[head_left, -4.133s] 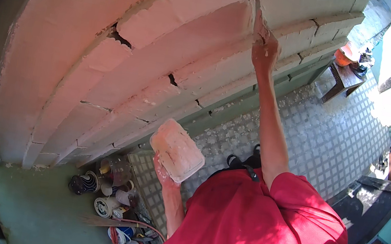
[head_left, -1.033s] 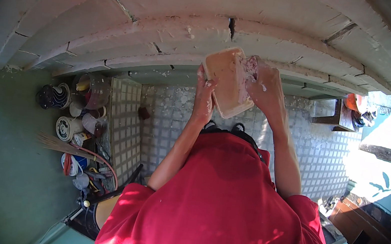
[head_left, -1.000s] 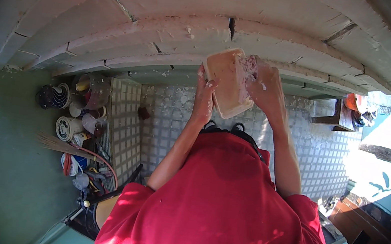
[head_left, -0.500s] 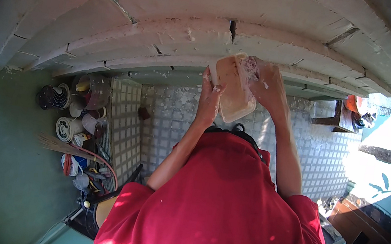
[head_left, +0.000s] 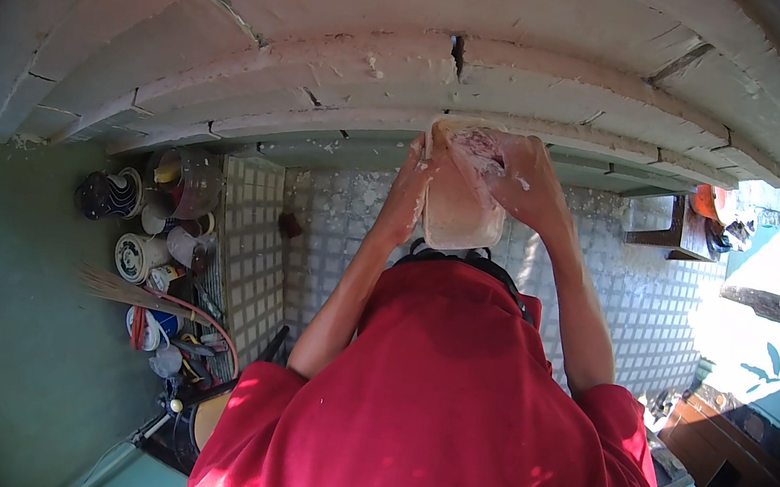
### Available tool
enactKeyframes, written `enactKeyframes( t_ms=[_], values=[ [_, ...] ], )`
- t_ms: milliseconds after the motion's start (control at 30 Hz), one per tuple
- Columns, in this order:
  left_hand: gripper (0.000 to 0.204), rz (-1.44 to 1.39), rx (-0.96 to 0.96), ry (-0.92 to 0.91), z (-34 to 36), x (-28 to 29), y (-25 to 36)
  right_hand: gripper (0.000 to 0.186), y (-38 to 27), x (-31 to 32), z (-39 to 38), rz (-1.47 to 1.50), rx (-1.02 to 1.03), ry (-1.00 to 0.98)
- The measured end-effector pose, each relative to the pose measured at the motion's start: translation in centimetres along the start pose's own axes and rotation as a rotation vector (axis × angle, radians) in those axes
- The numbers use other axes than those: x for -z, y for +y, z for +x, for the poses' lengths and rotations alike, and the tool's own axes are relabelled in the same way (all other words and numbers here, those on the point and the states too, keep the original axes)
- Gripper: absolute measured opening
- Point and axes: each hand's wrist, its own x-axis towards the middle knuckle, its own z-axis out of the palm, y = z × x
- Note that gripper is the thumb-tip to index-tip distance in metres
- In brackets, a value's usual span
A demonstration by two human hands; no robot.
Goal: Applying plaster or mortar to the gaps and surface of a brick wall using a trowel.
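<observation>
In front of my chest, below the beamed surface, I hold a shallow rectangular plastic container [head_left: 463,216], pale and see-through. My left hand [head_left: 407,194] grips its left side, fingers partly hidden at the wall. A crumpled, wet-looking whitish and pinkish material [head_left: 478,146] lies at the container's far end; it may be thin plastic or a rag coated in paste. My right hand [head_left: 531,189] is closed on this material at the right rim, its fingertips hidden. White smears show on the hand.
Pale beams [head_left: 356,67] with cracks and peeling flakes span above. Along the left wall stand several buckets [head_left: 139,256], a straw broom [head_left: 131,291] and a hose. A wooden bench [head_left: 680,226] stands at right. The tiled floor [head_left: 341,236] has white specks scattered on it.
The container has turned more upright and flatter toward me. My right hand and the crumpled material have shifted left, over the container's far end. My left hand still grips the side.
</observation>
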Motion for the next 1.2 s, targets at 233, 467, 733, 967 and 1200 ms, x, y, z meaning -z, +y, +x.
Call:
enactKeyframes(
  t_ms=[233, 467, 733, 967, 1200],
  values=[
    [0.072, -0.084, 0.082, -0.03, 0.2, 0.0, -1.4, 0.044, 1.8, 0.1, -1.3, -0.037, 0.113, 0.188],
    [0.073, -0.189, 0.194, -0.128, 0.3, -0.4, -1.9, 0.042, 3.1, 2.6, -1.1, -0.138, 0.292, -0.076],
    [0.071, -0.26, 0.209, -0.083, 1.0, -1.9, -2.7, 0.038, 5.7, 1.4, -1.8, -0.054, 0.326, -0.161],
    [0.072, -0.245, 0.198, -0.026, 1.1, -4.1, -2.4, 0.035, 7.2, 3.9, -1.1, 0.118, 0.28, -0.227],
    [0.071, -0.309, 0.035, 0.007, 1.8, -7.5, -2.6, 0.034, 7.6, 5.9, -2.8, 0.137, 0.136, 0.143]
  ],
)
